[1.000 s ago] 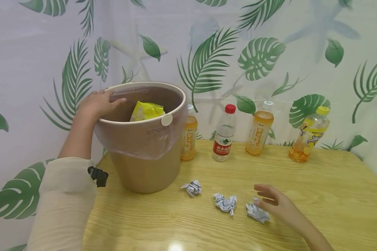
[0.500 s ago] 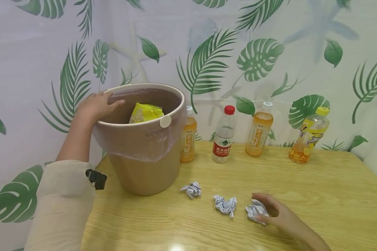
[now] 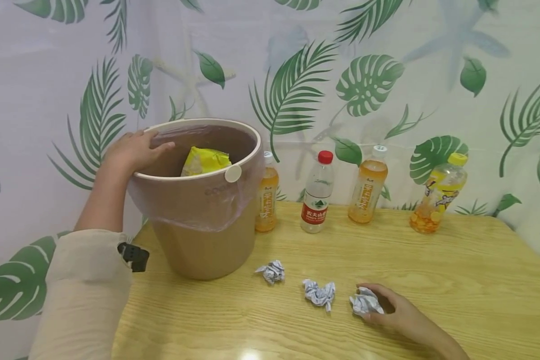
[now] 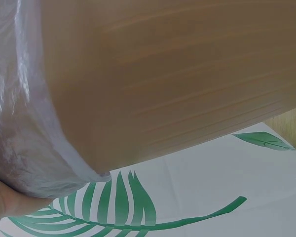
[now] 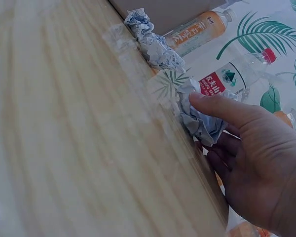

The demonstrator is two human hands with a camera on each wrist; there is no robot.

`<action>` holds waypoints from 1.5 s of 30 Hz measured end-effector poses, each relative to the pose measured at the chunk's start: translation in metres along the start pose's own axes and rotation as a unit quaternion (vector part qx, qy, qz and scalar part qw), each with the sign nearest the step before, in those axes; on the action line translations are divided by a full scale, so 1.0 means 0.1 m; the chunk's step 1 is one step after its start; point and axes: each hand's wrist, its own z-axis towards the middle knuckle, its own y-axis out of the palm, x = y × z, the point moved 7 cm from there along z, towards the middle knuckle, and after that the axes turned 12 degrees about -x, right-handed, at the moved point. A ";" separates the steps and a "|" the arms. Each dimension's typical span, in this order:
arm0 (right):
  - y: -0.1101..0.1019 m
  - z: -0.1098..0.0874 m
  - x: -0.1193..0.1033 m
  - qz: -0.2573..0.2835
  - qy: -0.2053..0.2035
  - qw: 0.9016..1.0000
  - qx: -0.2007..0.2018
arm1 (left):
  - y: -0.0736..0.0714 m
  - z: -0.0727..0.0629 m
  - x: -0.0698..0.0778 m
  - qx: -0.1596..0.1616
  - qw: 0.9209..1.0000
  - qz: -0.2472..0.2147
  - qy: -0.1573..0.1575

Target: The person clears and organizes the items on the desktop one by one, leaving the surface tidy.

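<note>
A brown trash can (image 3: 207, 250) with a cream rim and a clear plastic liner (image 4: 19, 148) stands on the table's left side. My left hand (image 3: 132, 152) grips its rim at the left, thumb pointing inward over the opening. Inside the can shows a yellow wrapper (image 3: 205, 161). At the front right, my right hand (image 3: 398, 312) pinches a crumpled paper ball (image 3: 364, 301) between thumb and fingers, low at the tabletop; the right wrist view shows the thumb lying across the paper ball (image 5: 202, 121). Left of it lie a second paper ball (image 3: 319, 293) and a third paper ball (image 3: 272, 271).
Along the back of the wooden table (image 3: 432, 270) stand an orange drink bottle (image 3: 267, 200) by the can, a red-capped water bottle (image 3: 317, 200), another orange drink bottle (image 3: 367, 190) and a yellow-capped bottle (image 3: 437, 197). A leaf-patterned cloth (image 3: 234, 40) hangs behind them.
My right hand has come down from above the rightmost paper ball and closed its thumb and fingers on it. The left hand has stayed at the can's rim.
</note>
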 end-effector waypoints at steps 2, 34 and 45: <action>-0.01 0.00 -0.01 -0.015 -0.004 1.000 0.004 | 0.00 -0.01 0.00 0.000 1.000 0.000 0.000; -0.05 0.00 0.01 -0.003 0.017 0.999 0.048 | 0.00 -0.04 -0.03 0.008 1.000 -0.013 0.000; -0.08 0.02 -0.03 -0.010 0.008 0.999 0.044 | 0.00 -0.02 0.01 0.004 1.000 -0.009 0.001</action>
